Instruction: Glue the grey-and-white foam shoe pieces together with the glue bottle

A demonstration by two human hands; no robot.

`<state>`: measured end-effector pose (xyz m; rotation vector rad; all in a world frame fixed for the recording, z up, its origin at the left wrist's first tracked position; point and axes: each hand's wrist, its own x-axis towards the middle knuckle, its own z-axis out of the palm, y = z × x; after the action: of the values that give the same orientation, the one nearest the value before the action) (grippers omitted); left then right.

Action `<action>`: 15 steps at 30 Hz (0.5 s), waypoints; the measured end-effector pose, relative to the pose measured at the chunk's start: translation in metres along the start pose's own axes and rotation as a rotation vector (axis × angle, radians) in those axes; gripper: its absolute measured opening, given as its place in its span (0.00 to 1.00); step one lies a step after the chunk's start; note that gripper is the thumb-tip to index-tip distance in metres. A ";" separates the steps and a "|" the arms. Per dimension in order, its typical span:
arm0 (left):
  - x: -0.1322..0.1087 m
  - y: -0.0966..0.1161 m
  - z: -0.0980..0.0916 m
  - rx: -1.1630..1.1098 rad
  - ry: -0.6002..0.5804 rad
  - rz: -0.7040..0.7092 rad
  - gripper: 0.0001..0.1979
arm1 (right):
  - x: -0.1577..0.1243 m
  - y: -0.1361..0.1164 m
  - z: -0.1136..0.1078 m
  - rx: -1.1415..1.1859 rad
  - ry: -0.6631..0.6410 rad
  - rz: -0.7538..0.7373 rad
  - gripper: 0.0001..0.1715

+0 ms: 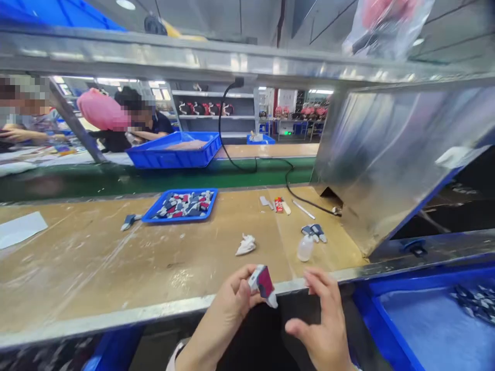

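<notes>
Left hand [228, 299]: closed, gripping a stiff maroon-and-white fabric piece [265, 286]. Right hand [323, 322]: open, fingers curved, empty, just beside it. Translucent plastic bottle [305, 248] on scuffed tan tabletop [96, 268].

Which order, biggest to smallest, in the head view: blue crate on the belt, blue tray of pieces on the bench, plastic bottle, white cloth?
1. Blue crate
2. Blue tray
3. Plastic bottle and white cloth: these look alike in size, so I won't rank them.
</notes>
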<state>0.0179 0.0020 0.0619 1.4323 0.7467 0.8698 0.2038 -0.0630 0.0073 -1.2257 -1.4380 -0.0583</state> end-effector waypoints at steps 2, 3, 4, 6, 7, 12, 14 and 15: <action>-0.030 -0.006 0.014 -0.171 0.021 -0.063 0.42 | -0.008 -0.032 -0.001 0.080 -0.072 -0.101 0.35; -0.041 -0.010 0.020 -0.249 0.034 -0.092 0.40 | -0.010 -0.044 0.000 0.106 -0.106 -0.127 0.29; -0.050 -0.015 0.024 -0.315 0.050 -0.118 0.38 | -0.011 -0.052 0.002 0.129 -0.137 -0.140 0.22; -0.062 -0.025 0.029 -0.397 0.082 -0.159 0.35 | -0.015 -0.059 0.006 0.169 -0.201 -0.143 0.17; -0.067 -0.029 0.029 -0.406 0.099 -0.167 0.34 | -0.018 -0.059 0.007 0.192 -0.228 -0.127 0.18; -0.089 -0.033 0.019 -0.187 0.330 -0.061 0.28 | -0.036 -0.057 0.007 0.237 -0.276 -0.021 0.14; -0.098 -0.024 0.017 0.130 0.456 0.104 0.21 | -0.039 -0.062 0.006 0.212 -0.264 -0.029 0.13; -0.102 -0.018 0.018 0.301 0.484 0.200 0.17 | -0.039 -0.066 0.006 0.190 -0.256 -0.034 0.13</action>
<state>-0.0175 -0.0938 0.0364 1.5981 1.1475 1.3287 0.1460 -0.1129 0.0151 -1.0805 -1.6449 0.2154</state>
